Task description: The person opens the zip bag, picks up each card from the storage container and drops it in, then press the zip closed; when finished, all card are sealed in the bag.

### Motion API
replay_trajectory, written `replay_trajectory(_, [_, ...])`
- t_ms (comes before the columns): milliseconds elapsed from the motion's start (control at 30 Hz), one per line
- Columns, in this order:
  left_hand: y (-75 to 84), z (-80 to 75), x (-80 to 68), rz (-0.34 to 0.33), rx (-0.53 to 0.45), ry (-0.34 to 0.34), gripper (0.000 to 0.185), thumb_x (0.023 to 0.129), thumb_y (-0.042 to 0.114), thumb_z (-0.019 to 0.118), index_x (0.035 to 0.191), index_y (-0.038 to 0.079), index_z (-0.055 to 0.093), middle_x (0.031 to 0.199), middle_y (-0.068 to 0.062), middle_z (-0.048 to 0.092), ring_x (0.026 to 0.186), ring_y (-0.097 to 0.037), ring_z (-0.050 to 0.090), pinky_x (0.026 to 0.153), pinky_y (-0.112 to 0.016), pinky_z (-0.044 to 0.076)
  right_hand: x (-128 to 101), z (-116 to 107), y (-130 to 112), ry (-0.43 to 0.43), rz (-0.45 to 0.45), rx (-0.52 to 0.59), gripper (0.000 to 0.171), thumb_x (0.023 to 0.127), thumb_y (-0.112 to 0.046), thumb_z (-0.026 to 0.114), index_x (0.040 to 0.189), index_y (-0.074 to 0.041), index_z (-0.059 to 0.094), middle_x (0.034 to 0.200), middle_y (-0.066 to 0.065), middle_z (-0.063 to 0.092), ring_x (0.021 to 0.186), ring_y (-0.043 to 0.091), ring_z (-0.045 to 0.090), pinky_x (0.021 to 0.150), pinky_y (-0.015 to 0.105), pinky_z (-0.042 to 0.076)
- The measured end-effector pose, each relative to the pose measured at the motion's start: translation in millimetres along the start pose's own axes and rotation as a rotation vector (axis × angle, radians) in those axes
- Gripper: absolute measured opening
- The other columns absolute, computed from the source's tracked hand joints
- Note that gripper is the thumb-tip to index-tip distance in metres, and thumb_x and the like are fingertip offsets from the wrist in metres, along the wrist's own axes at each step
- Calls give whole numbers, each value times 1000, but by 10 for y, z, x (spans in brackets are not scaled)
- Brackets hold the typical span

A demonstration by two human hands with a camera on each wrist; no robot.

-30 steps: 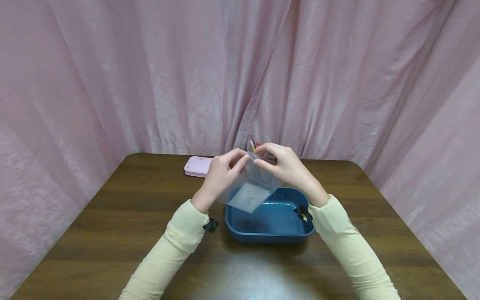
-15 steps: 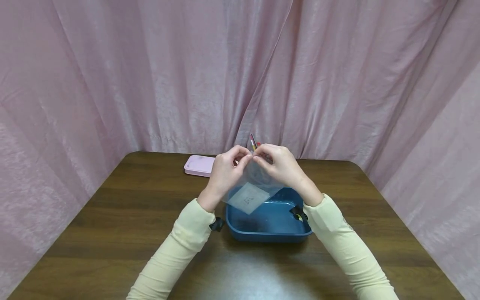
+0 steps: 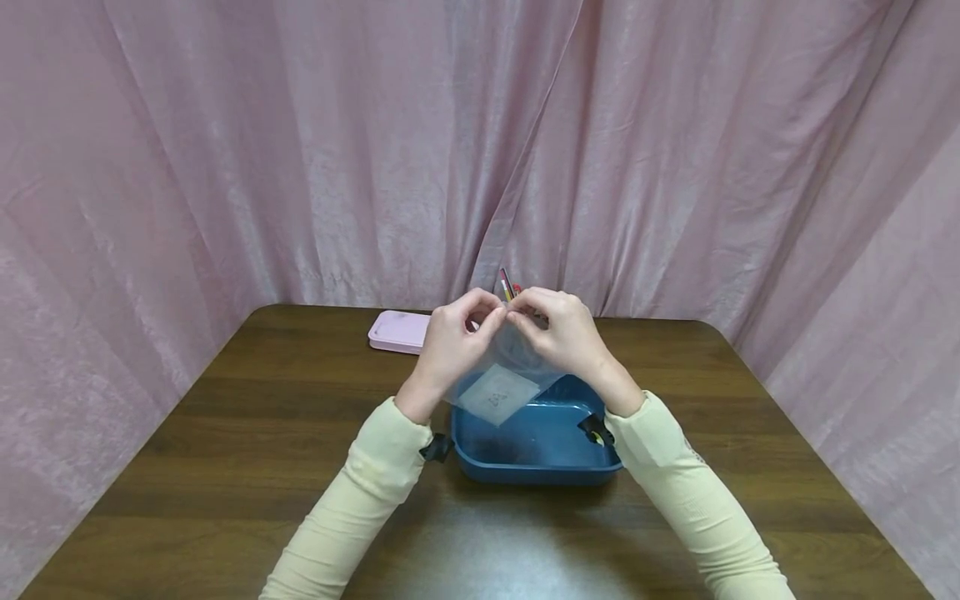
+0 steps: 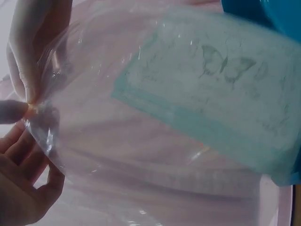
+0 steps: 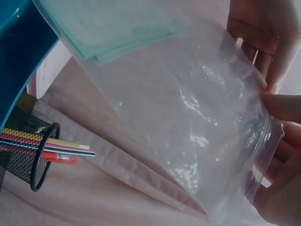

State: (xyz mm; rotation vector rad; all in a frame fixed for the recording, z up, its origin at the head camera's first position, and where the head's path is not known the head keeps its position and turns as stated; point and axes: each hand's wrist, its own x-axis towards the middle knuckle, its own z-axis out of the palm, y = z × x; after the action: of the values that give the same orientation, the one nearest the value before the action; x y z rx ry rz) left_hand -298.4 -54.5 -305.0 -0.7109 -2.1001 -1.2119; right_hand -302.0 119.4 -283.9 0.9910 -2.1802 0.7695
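Observation:
A clear plastic bag [image 5: 150, 108] hangs above the blue basin, held by both hands at its top edge. My left hand [image 3: 456, 342] pinches that edge between thumb and fingers. Right beside it, my right hand [image 3: 561, 333] pinches the same edge, the fingertips of the two hands meeting. Low inside the bag lies a pale green, flat rectangular packet [image 4: 207, 80] with a butterfly printed on it. In the right wrist view, the bag's gathered edge catches the light near the fingers.
The blue basin [image 3: 536, 475] stands on the wooden table [image 3: 300, 433], beneath the bag. A pink flat case [image 3: 397, 331] lies behind the left hand. Pencils stick out of a black mesh cup [image 5: 43, 165] behind the hands. Pink curtains [image 3: 360, 167] surround the table.
Both hands have come closer together along the bag's top edge, the left moving slightly right. During the last half second they have hardly moved.

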Motion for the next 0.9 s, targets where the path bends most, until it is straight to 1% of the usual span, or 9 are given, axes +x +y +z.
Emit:
replay_trajectory(67, [-1,3,4,-24,-50,-12,9,91,13,66,92,4,66,78,-9,71,65,-13,60,61,-28,48,4,-7,4,0,15,31,3,86,-7,70,89,-5,71,82,6,69,68,15,57,66,33,47])
replay_trajectory(133, [2,1,12,-21,-63,-4,10,90,13,67,92,3,66,78,-10,70,64,-14,58,61,-30,48,7,-11,-4,-1,28,58,4,87,-7,70,89,-4,70,81,7,68,68,15,55,65,33,47])
replay_trajectory(233, [13,-21,31,12,-39,40,8,89,10,68,89,2,66,76,-10,70,64,-15,60,61,-28,48,11,-4,-33,0,40,71,4,88,-8,69,90,-5,70,82,7,67,69,13,54,65,30,46])
replay_trajectory(333, [31,-68,61,40,-17,97,6,86,7,70,84,2,67,73,-10,70,64,-16,62,61,-24,46,9,11,-78,22,41,50,5,88,-10,69,90,-5,70,82,6,67,68,15,54,64,29,44])
replay_trajectory(467, [52,-146,106,47,-22,138,6,85,6,71,81,2,68,71,-10,71,65,-19,64,61,-22,43,-9,20,-150,65,51,14,7,89,-13,69,88,-6,70,81,6,68,68,21,56,66,31,42])
replay_trajectory(633, [17,-209,131,19,-27,150,8,83,7,73,81,0,69,71,-12,71,66,-21,65,63,-20,43,-61,44,-205,78,76,10,7,88,-13,69,87,-7,70,78,6,67,68,18,55,68,32,42])
replay_trajectory(733, [-28,-242,142,-10,-34,179,8,82,6,74,80,-1,69,71,-13,72,65,-20,64,63,-19,43,-105,68,-218,75,85,8,7,88,-14,69,87,-7,71,78,5,68,69,16,55,68,33,43])
replay_trajectory(800, [-59,-267,153,-29,-43,201,9,81,5,74,80,-2,69,71,-15,72,64,-17,64,63,-17,42,-139,84,-223,75,86,8,8,88,-14,68,86,-7,71,79,5,69,69,17,56,68,33,43])
replay_trajectory(900, [-95,-306,169,-58,-55,222,8,81,5,74,80,-2,69,70,-15,71,63,-6,61,64,-16,42,-196,97,-233,78,90,17,8,88,-14,69,86,-7,71,79,4,69,69,16,57,68,33,43])
